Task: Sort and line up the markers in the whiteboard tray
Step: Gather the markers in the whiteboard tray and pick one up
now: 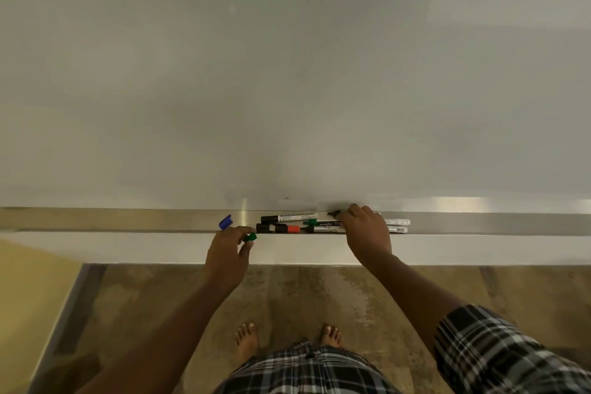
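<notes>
Several markers lie in the metal whiteboard tray (128, 221). A capped black marker (287, 218) lies at the back. In front of it rest an uncapped green-tipped marker (323, 223), a loose black cap (263, 228) and a dark and red cap piece (287, 229). My left hand (228, 253) pinches a green cap (250, 237) at the tray's front edge; a blue cap (225, 222) sticks up by its fingers. My right hand (367, 230) lies over the markers, fingers on a black-tipped marker (334, 213) at the back. White marker ends (398, 225) show beyond that hand.
The whiteboard (287, 73) fills the upper view. Below the tray runs a white wall strip (128, 248), then a worn floor (303, 297) with my bare feet. A yellow surface (28, 297) is at the lower left.
</notes>
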A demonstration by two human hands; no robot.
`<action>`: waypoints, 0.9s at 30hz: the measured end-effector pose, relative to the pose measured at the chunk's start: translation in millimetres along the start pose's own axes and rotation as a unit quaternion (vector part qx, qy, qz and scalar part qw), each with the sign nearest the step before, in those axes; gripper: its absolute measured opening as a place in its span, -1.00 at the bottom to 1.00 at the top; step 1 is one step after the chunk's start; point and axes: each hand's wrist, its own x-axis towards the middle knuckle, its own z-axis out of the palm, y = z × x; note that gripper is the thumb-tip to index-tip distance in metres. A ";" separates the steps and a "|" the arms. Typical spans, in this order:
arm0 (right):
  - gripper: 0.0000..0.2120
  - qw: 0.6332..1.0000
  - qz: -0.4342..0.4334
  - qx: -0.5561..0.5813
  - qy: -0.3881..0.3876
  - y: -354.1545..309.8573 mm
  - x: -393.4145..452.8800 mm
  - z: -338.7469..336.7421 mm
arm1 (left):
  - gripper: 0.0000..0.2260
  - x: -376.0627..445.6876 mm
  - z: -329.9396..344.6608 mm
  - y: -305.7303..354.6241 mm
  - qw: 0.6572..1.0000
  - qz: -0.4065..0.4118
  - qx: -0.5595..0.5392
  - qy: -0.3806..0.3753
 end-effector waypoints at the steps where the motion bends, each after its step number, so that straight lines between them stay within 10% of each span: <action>1: -0.73 1.000 -0.015 -0.008 -0.002 -1.1 1.8 -2.6 | -0.77 1.1 0.0 1.1 1.000 0.000 -0.004 -0.002; 13: -0.82 0.993 -0.050 -0.082 -0.064 -22.0 10.0 -14.3 | -0.75 10.6 6.5 24.5 0.999 0.040 -0.017 -0.018; 27: -0.76 0.995 -0.084 -0.045 0.039 -31.2 -14.8 -9.9 | -0.77 15.3 9.0 45.8 0.995 0.074 -0.061 -0.014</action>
